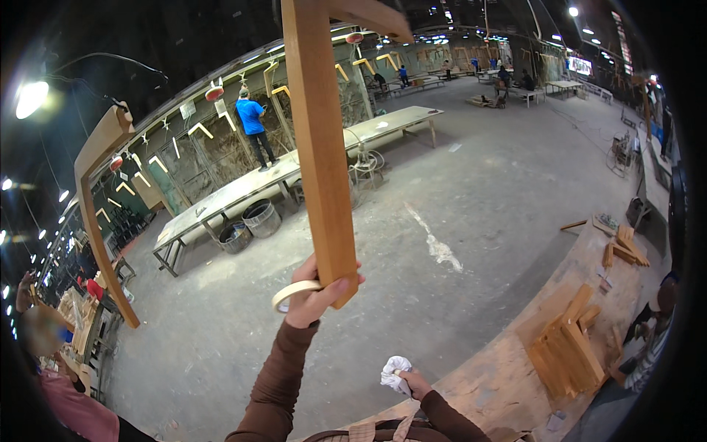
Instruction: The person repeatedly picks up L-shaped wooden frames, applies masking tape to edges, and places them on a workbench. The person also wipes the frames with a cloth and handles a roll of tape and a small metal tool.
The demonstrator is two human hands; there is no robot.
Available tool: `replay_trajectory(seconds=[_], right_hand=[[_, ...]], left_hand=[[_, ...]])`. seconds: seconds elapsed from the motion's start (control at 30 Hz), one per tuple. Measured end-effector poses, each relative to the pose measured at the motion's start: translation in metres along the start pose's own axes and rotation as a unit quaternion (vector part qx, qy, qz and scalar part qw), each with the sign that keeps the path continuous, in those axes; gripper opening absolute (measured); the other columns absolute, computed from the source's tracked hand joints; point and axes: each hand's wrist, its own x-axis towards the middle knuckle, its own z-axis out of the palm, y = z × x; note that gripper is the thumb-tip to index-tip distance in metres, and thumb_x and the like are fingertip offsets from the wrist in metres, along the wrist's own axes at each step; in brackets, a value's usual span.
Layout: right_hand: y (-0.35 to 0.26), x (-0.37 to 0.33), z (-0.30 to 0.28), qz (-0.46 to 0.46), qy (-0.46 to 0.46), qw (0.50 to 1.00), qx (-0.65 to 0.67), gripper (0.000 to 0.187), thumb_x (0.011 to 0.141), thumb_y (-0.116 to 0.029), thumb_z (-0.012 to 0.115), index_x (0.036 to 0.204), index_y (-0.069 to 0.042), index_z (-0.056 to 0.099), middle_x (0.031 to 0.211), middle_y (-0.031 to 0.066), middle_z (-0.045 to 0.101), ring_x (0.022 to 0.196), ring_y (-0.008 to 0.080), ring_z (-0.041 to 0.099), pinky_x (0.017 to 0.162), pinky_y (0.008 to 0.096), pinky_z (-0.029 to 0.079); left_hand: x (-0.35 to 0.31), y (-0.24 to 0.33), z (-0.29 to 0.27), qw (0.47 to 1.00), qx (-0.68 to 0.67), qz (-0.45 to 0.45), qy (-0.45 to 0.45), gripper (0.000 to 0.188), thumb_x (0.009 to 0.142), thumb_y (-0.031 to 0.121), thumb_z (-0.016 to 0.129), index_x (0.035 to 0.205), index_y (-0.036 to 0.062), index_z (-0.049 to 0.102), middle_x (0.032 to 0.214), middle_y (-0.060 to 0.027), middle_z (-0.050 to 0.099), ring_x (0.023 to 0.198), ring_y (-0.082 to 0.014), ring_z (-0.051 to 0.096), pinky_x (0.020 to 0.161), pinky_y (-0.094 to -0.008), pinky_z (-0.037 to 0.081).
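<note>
My left hand [308, 293] is closed round the lower end of a long brown wooden frame piece [318, 147], held upright, with an arm branching right at its top. A roll of pale tape [296, 295] sits at the same hand, beside the wood; how it is held is partly hidden. Lower down, my right hand [417, 384] grips a crumpled white cloth [396, 374], apart from the wood. Off to the left hangs another bent wooden frame piece [92, 214], which neither hand touches.
A workbench [508, 353] at the right carries stacked wooden pieces [567, 346]; a person's arm [626, 372] is beside it. A long table [221, 195] crosses ahead, with a person in blue [252, 121] standing on it and metal buckets [261, 219] below. A person in pink [77, 405] is at left.
</note>
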Motion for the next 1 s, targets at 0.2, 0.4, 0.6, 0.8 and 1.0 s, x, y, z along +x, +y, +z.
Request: replay_trajectory(seconds=[0.2, 0.4, 0.6, 0.8, 1.0], right_hand=[[0.003, 0.008, 0.009, 0.021, -0.065, 0.997, -0.036, 0.036, 0.085, -0.004, 0.060, 0.119, 0.001, 0.051, 0.102, 0.0113, 0.064, 0.087, 0.0215, 0.066, 0.072, 0.0329, 0.055], [0.002, 0.011, 0.010, 0.023, -0.074, 0.996, -0.051, 0.032, 0.088, -0.009, 0.057, 0.118, 0.003, 0.054, 0.102, 0.0118, 0.065, 0.084, 0.0204, 0.066, 0.064, 0.0318, 0.055], [0.005, 0.015, 0.004, 0.005, -0.082, 0.996, -0.019, 0.032, 0.088, -0.009, 0.057, 0.118, 0.003, 0.053, 0.102, 0.0115, 0.065, 0.085, 0.0205, 0.066, 0.065, 0.0321, 0.056], [0.006, 0.014, 0.001, -0.001, -0.053, 0.998, -0.036, 0.035, 0.086, -0.005, 0.058, 0.119, 0.001, 0.052, 0.103, 0.0105, 0.064, 0.088, 0.0200, 0.066, 0.072, 0.0322, 0.055], [0.003, 0.004, 0.002, -0.004, 0.008, 0.998, -0.062, 0.033, 0.086, -0.008, 0.060, 0.116, 0.004, 0.055, 0.098, 0.0103, 0.066, 0.084, 0.0188, 0.066, 0.072, 0.0303, 0.054]], left_hand=[[-0.024, 0.020, -0.015, 0.993, -0.083, -0.019, -0.079, 0.074, 0.071, 0.021, 0.069, 0.131, -0.0082, 0.035, 0.098, -0.0225, 0.058, 0.082, -0.0326, 0.064, 0.076, -0.0459, 0.056], [-0.035, 0.019, -0.023, 0.960, -0.244, -0.038, -0.130, 0.079, 0.068, 0.019, 0.070, 0.134, -0.0066, 0.035, 0.097, -0.0246, 0.059, 0.082, -0.0336, 0.065, 0.074, -0.0474, 0.055], [-0.036, 0.011, -0.031, 0.866, -0.457, -0.037, -0.199, 0.089, 0.066, 0.019, 0.071, 0.139, -0.0044, 0.027, 0.097, -0.0304, 0.057, 0.079, -0.0408, 0.064, 0.074, -0.0531, 0.055], [-0.030, 0.027, -0.037, 0.837, -0.510, 0.033, -0.197, 0.068, 0.080, 0.041, 0.060, 0.128, -0.0048, 0.044, 0.080, -0.0309, 0.060, 0.047, -0.0357, 0.059, 0.040, -0.0364, 0.053], [0.007, 0.086, -0.051, 0.623, -0.687, 0.021, -0.373, 0.062, 0.094, 0.024, 0.049, 0.144, 0.0092, 0.016, 0.122, -0.0419, 0.033, 0.084, -0.0468, 0.063, 0.065, -0.0448, 0.060]])
